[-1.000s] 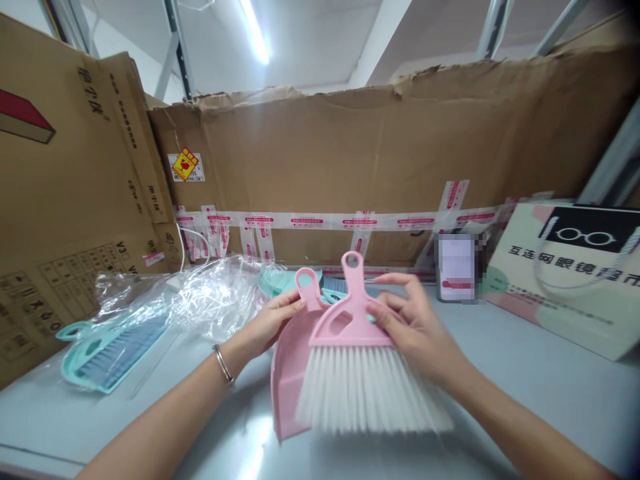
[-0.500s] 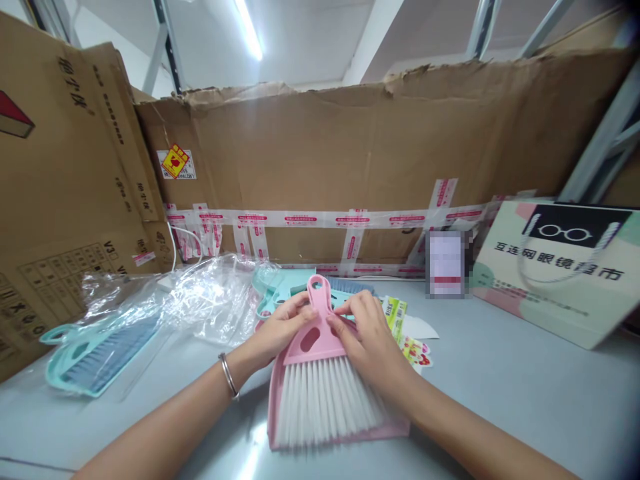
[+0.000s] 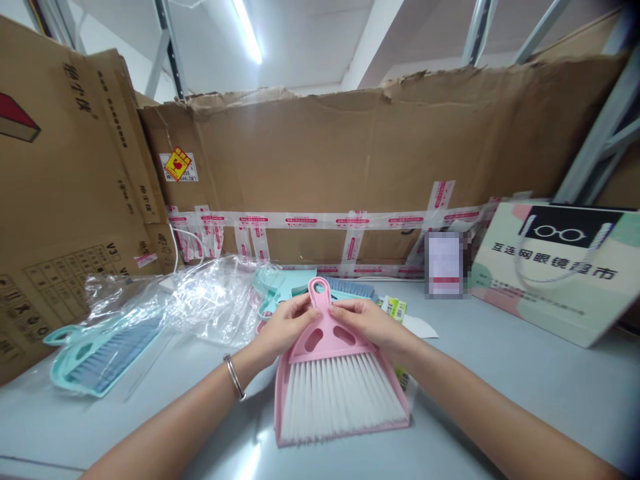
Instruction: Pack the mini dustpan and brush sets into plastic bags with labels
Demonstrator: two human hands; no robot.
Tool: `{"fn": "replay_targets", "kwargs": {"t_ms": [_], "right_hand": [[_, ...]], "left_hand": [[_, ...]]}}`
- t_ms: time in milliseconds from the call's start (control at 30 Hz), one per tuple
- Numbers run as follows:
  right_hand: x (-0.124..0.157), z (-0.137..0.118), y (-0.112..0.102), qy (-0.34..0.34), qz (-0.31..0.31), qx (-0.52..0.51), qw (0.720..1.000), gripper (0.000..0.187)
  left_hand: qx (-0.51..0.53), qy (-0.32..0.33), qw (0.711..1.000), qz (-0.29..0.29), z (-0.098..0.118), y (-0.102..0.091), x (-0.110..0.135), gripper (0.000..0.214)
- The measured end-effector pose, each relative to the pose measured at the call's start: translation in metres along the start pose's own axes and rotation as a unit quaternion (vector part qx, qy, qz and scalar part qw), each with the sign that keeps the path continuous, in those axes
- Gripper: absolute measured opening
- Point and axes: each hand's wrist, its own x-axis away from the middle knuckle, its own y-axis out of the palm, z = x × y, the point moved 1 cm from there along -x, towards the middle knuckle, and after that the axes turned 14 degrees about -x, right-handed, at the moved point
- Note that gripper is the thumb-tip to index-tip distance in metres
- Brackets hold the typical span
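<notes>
- Head view, position: the pink brush (image 3: 327, 343) lies face-on over the pink dustpan (image 3: 279, 417), bristles downward, in front of the person above the bench (image 3: 500, 393). Whether the dustpan touches the bench cannot be told.
- Head view, hands: the left hand (image 3: 283, 328) pinches the brush's neck from the left, thumb in front; the right hand (image 3: 369, 321) pinches it from the right. Both grips are narrow. Fingers behind the neck are hidden, so their hold on the dustpan cannot be confirmed.
- Alignment: centre the brush between the side walls before applying pressure. The white bristles (image 3: 343, 397) fan across most of the pan and reach close to its front lip (check the lower left corner first, where the tips sit nearest the edge).
- Pressure: press evenly with both thumbs. A one-sided push would probably twist the brush and splay the outer bristles over a wall.
- Support: back the dustpan with the fingers while the thumbs press, since thin plastic is likely to flex.
- Verification: confirm the fit by feel; any engagement behind the neck is out of sight.
- Clearance: work clear of the printed label (image 3: 396, 308) beside the right hand and the teal dustpan (image 3: 287, 283) behind.
</notes>
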Motion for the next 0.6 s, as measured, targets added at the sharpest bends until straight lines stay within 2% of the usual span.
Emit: {"fn": "replay_targets", "kwargs": {"t_ms": [200,433,600], "right_hand": [[-0.0018,-0.0009,-0.0010,-0.002,0.025,-0.003,1.000,0.039],[-0.0009,0.0015,0.0026,-0.017,0.060,0.015,0.998,0.035],[-0.0004,0.0028,0.0034,-0.018,0.060,0.017,0.998,0.035]], "left_hand": [[0.053,0.014,0.998,-0.023,0.0009,0.0004,0.0002,0.031],[0.095,-0.008,0.995,-0.025,-0.0029,0.0005,-0.0015,0.032],[0.107,-0.014,0.994,-0.026,-0.0030,0.0010,-0.0019,0.032]]}}
